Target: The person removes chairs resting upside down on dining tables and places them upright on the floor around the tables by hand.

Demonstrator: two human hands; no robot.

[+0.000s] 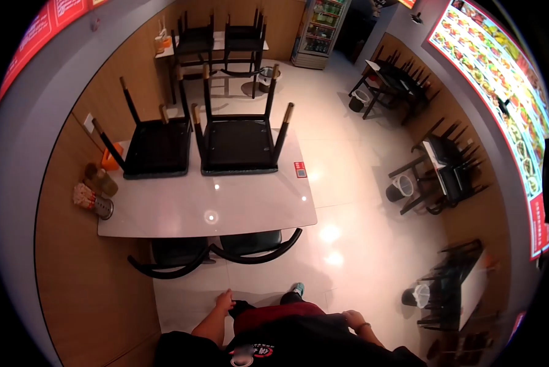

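My left hand [225, 300] hangs in front of my body with a finger stretched out, and I see nothing in it. Nearest to it are two chairs with curved black backs, a left chair [175, 251] and a right chair [253, 243], at the near side of a white table [164, 208]. My right hand [353, 319] is by my dark shirt, its fingers mostly hidden. On the tabletop, two black chairs rest upside down, a left upturned chair [158, 147] and a right upturned chair [239, 144], legs pointing up.
By the left wall are a metal chopstick holder [100, 207], brown bottles [106, 182] and an orange container [112, 156]. More tables carry upturned chairs at the back and right. Bins stand beside them, including one bin [399, 188]. A drinks fridge [319, 33] stands behind.
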